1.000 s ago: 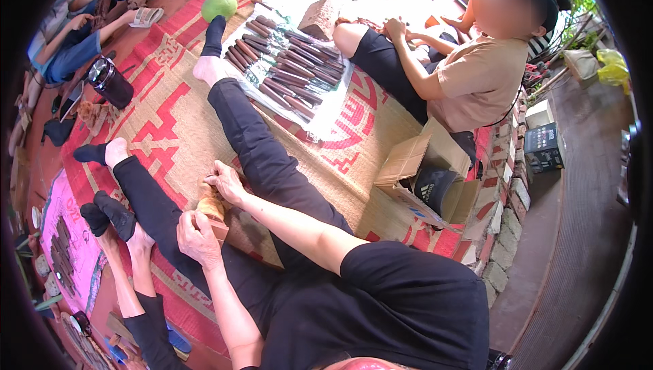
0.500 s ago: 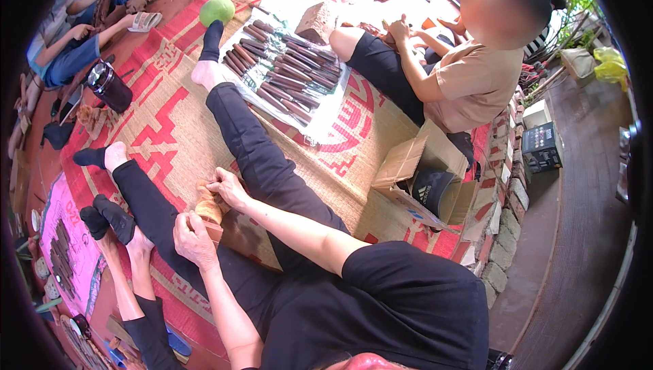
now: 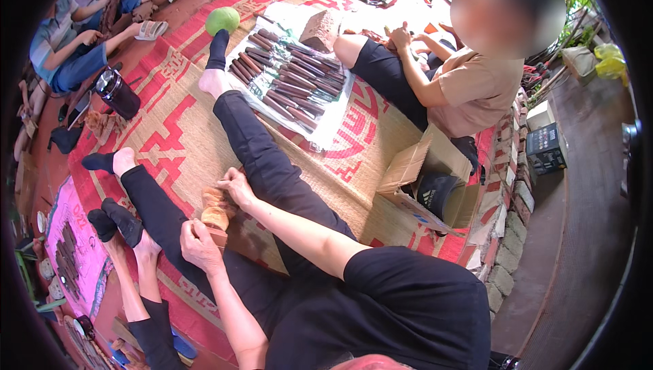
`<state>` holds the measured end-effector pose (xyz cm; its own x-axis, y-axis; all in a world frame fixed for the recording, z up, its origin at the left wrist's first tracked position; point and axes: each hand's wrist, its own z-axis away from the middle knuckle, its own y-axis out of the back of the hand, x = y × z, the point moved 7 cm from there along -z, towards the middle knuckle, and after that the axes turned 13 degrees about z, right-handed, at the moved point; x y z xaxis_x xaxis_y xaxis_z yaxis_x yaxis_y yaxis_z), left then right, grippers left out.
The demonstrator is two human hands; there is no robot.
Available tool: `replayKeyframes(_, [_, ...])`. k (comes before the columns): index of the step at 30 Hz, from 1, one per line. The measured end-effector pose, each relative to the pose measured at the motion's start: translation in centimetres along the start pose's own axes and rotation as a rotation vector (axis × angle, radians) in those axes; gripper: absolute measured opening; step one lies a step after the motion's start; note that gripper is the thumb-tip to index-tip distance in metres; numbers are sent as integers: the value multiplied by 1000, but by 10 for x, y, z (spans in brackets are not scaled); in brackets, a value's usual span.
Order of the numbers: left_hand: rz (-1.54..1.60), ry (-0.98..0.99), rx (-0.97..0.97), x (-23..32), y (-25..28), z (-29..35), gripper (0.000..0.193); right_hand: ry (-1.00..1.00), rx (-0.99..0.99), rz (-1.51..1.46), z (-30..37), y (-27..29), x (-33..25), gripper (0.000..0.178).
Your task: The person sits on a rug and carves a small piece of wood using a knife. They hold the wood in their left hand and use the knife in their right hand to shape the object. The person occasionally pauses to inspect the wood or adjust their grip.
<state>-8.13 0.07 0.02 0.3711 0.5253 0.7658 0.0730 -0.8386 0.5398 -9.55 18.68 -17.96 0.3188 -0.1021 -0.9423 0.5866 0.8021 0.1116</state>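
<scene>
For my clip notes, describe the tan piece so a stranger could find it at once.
On the big patterned mat, find the wearer's outstretched legs. The tan piece is between them, flanked by the left hand and right hand. Its lumpy, rounded outline sets it apart from the straight-edged brown block beside it.

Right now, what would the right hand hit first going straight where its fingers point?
Probably the far end of the carved wooden piece, just left of the right hand; if it passes clear, the patterned mat beyond. Depth is unclear.
</scene>
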Motion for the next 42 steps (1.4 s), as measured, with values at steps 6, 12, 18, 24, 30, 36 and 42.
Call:
replayKeyframes(6, [-75,-41,-46,13,-11,-1,20,8,-73,134,27,4,-33,21])
replayKeyframes(12, [-50,-110,-50,23,-9,2,18,-82,181,60,-14,5,13,23])
replayKeyframes(18, [0,-9,2,-3,0,6,19,-5,-171,-102,20,-4,-9,21])
replayKeyframes(24, [-32,-39,-42,16,-10,1,19,142,-10,259,15,12,-20,23])
replayKeyframes(30, [-10,-88,-31,14,-5,3,19,-172,99,-34,-6,4,13,20])
replayKeyframes(36, [-29,-43,-53,-1,-4,1,20,54,-51,68,24,6,-22,24])
replayKeyframes(42, [-20,-78,-29,11,-7,4,18,-12,104,179,3,8,-9,25])
